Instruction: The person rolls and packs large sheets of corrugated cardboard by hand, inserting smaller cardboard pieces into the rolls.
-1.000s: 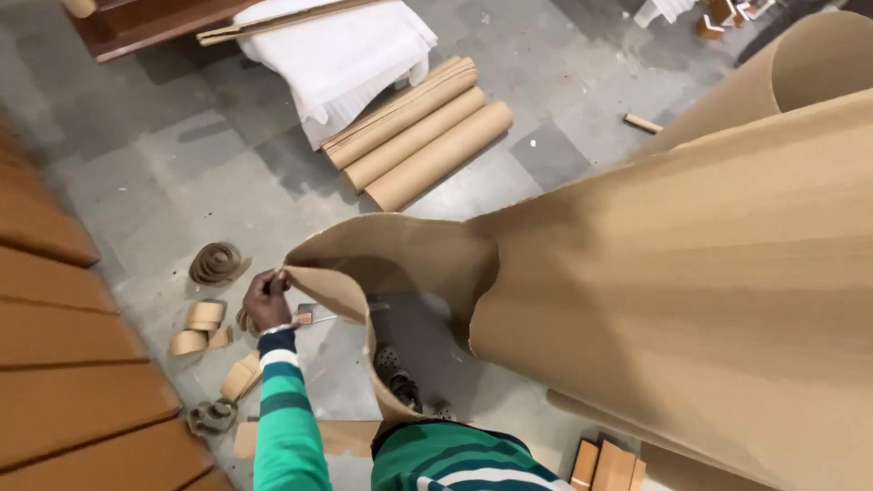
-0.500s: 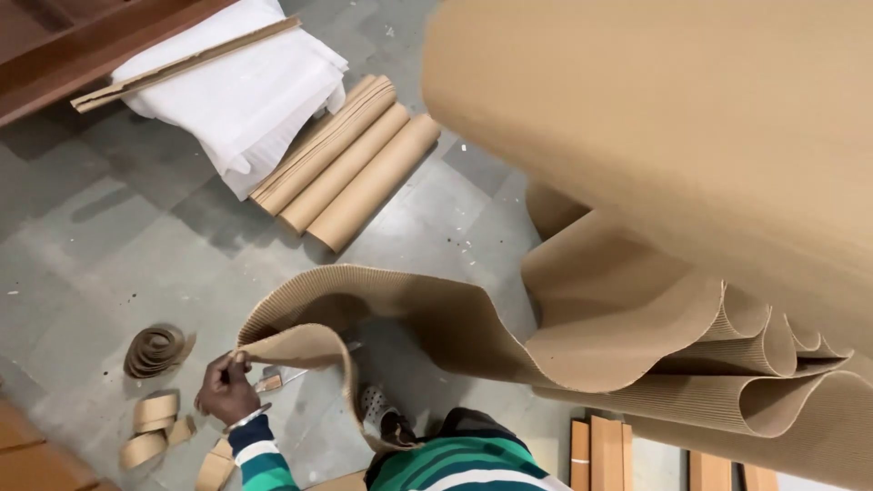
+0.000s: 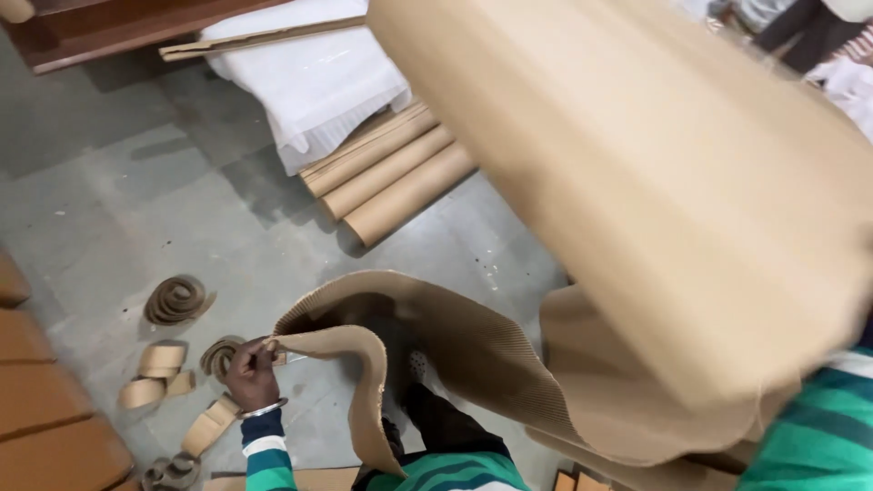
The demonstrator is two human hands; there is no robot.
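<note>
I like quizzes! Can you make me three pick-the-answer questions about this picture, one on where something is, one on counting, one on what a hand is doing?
1. Where do the cardboard tubes lie?
A on the grey floor beside the white sheets
B on a shelf
C in a box

2. How many tubes lie side by side?
A one
B three
C six

3. What is the left hand doing?
A resting flat on the floor
B pinching the corner of the corrugated cardboard sheet
C holding a cup

Answers: 1 A, they rest on the floor; 2 B, three show; 3 B, fingers grip the corner.
</note>
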